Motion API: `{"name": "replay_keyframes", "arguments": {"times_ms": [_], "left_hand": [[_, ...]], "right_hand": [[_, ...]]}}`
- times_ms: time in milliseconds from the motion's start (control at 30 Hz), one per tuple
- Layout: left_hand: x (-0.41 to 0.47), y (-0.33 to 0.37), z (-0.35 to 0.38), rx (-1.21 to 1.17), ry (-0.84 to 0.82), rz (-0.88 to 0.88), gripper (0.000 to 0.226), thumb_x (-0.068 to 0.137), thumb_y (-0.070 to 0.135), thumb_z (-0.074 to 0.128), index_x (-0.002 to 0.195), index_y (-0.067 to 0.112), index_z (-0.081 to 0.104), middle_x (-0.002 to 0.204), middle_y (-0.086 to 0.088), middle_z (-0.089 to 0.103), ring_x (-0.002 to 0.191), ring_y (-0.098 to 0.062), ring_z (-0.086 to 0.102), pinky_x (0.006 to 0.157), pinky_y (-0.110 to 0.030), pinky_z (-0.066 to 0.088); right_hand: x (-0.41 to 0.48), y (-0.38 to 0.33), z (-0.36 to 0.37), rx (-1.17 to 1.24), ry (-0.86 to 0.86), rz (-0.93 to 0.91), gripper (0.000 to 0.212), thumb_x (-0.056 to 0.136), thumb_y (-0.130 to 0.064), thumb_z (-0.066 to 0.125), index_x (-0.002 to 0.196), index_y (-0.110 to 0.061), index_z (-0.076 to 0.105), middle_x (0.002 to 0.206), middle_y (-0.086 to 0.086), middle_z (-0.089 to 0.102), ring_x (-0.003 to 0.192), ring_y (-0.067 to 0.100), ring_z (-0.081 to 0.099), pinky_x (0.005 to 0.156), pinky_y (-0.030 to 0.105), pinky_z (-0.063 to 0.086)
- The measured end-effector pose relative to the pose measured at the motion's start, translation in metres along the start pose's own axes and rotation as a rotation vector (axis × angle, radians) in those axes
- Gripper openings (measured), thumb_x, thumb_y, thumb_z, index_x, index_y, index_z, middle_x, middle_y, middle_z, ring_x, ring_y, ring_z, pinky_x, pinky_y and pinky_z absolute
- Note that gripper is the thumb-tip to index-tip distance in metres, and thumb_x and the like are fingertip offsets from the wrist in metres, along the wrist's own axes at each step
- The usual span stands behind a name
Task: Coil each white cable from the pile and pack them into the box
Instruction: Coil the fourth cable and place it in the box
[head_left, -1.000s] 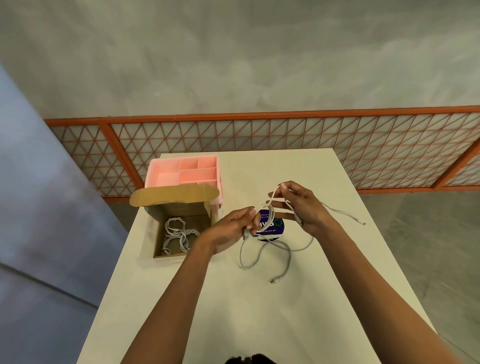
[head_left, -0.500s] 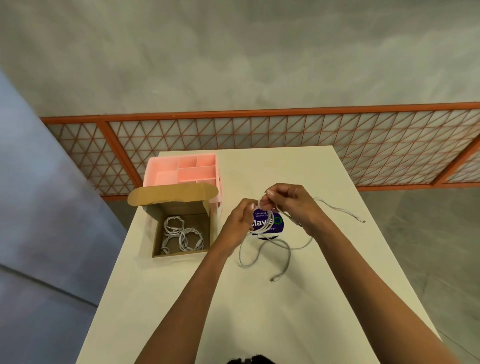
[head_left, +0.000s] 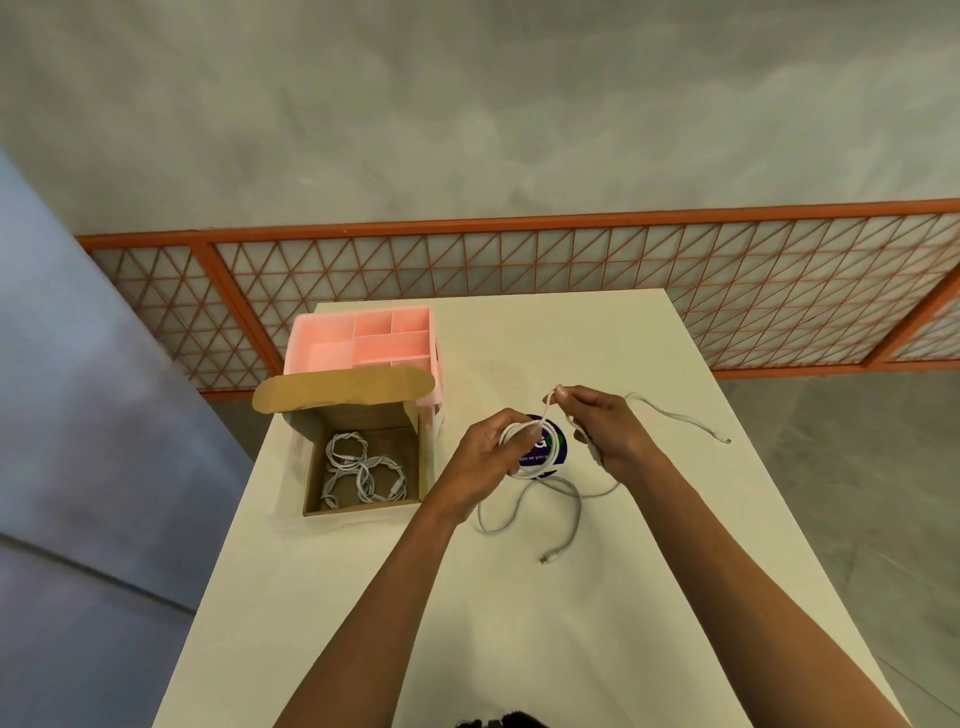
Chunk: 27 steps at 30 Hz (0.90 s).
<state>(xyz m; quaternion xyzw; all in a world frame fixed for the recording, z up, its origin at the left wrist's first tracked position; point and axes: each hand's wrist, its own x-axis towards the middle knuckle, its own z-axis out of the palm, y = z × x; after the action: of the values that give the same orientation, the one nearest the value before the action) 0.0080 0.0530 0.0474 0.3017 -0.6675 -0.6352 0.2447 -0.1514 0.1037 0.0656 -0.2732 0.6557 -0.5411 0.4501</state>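
White cable (head_left: 521, 435): we hold it in the air just above the table (head_left: 519, 649), to the right of the box, partly wound into a small coil.
Left hand (head_left: 485, 457): our fingers curl round the coil and grip it.
Right hand (head_left: 605, 431): our thumb and forefinger pinch a strand of the cable that runs up from the coil; the other fingers are curled, and a white length shows beneath them.
Loose lengths: 1 grey-white length (head_left: 563, 501) loops on the table below our hands and ends in a plug near us; another (head_left: 685, 420) trails to the right from behind the right hand. We cannot tell which of them belong to the cable we hold.
Box (head_left: 363, 415): brown cardboard, on the left part of the table, its flap standing open at the back.
Packed cables (head_left: 363, 475): white coils lie on the box floor, touching one another.
Pink tray (head_left: 363, 340): a divided organiser just behind the box.
Round label (head_left: 555, 448): a dark blue disc with print, on the table under our hands, partly hidden by the coil.
Fence (head_left: 519, 260): orange lattice beyond the table's far edge.
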Motion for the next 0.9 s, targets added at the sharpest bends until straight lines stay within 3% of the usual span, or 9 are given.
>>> {"name": "replay_keyframes", "arguments": {"times_ms": [67,133,300,433,533,700,800,900], "left_hand": [[0.001,0.000,0.000,-0.008,0.033,0.014,0.010,0.094,0.030,0.057,0.090,0.024,0.064,0.086,-0.004,0.065,0.074,-0.013,0.058,0.060,-0.022,0.043],[0.001,0.000,-0.002,0.001,0.070,0.013,0.014,0.095,0.031,0.055,0.085,0.025,0.063,0.078,-0.002,0.063,0.065,-0.014,0.052,0.056,-0.021,0.041],[0.002,0.000,-0.001,-0.059,0.038,-0.002,0.029,0.090,0.052,0.054,0.085,0.025,0.062,0.069,-0.001,0.057,0.065,-0.018,0.049,0.066,-0.038,0.039],[0.004,0.007,0.001,-0.279,0.045,-0.106,0.040,0.099,0.044,0.034,0.082,0.013,0.053,0.053,0.009,0.026,0.048,-0.006,0.024,0.052,-0.021,0.029],[0.003,0.007,0.001,-0.262,0.035,-0.075,0.030,0.101,0.031,0.039,0.082,0.010,0.051,0.055,0.007,0.025,0.047,-0.006,0.023,0.052,-0.020,0.029],[0.001,0.004,-0.001,-0.286,-0.011,-0.069,0.025,0.101,0.025,0.041,0.083,0.011,0.052,0.057,0.004,0.030,0.048,-0.004,0.029,0.053,-0.017,0.036],[0.002,0.006,-0.004,-0.280,-0.007,-0.063,0.024,0.102,0.022,0.039,0.084,0.010,0.050,0.054,0.009,0.038,0.046,-0.001,0.035,0.053,-0.016,0.039],[0.003,0.007,-0.006,-0.270,0.032,-0.049,0.023,0.102,0.021,0.040,0.085,0.009,0.050,0.060,0.003,0.034,0.048,-0.002,0.033,0.053,-0.015,0.042]], "right_hand": [[0.000,0.001,0.000,0.067,-0.026,-0.026,0.019,0.094,-0.016,0.056,0.094,0.000,0.066,0.062,-0.001,0.054,0.044,0.004,0.044,0.046,0.013,0.040],[0.003,0.002,-0.002,0.079,-0.039,-0.054,0.016,0.093,-0.012,0.057,0.090,-0.001,0.068,0.069,0.004,0.056,0.054,0.006,0.049,0.054,0.014,0.046],[0.006,0.000,-0.004,0.168,-0.056,-0.057,0.013,0.093,-0.008,0.056,0.089,0.000,0.066,0.073,0.003,0.068,0.063,0.008,0.066,0.065,0.016,0.055],[0.006,-0.004,-0.002,0.318,-0.067,-0.020,0.015,0.093,-0.009,0.056,0.085,-0.004,0.066,0.067,-0.001,0.070,0.064,0.007,0.068,0.067,0.015,0.056],[0.005,-0.004,-0.001,0.359,-0.066,0.034,0.015,0.092,-0.014,0.058,0.083,-0.008,0.068,0.067,-0.003,0.070,0.065,0.004,0.067,0.065,0.015,0.055],[0.002,-0.004,0.008,0.337,-0.043,0.129,0.015,0.090,-0.018,0.062,0.080,-0.009,0.067,0.063,-0.001,0.063,0.056,0.006,0.061,0.057,0.016,0.052],[0.001,-0.003,0.013,0.161,-0.020,0.188,0.015,0.088,-0.023,0.066,0.079,-0.012,0.069,0.066,0.000,0.061,0.058,0.010,0.054,0.059,0.020,0.043],[0.001,-0.004,0.014,0.046,-0.047,0.198,0.015,0.086,-0.023,0.068,0.079,-0.011,0.071,0.070,0.005,0.059,0.061,0.014,0.049,0.059,0.023,0.041]]}}
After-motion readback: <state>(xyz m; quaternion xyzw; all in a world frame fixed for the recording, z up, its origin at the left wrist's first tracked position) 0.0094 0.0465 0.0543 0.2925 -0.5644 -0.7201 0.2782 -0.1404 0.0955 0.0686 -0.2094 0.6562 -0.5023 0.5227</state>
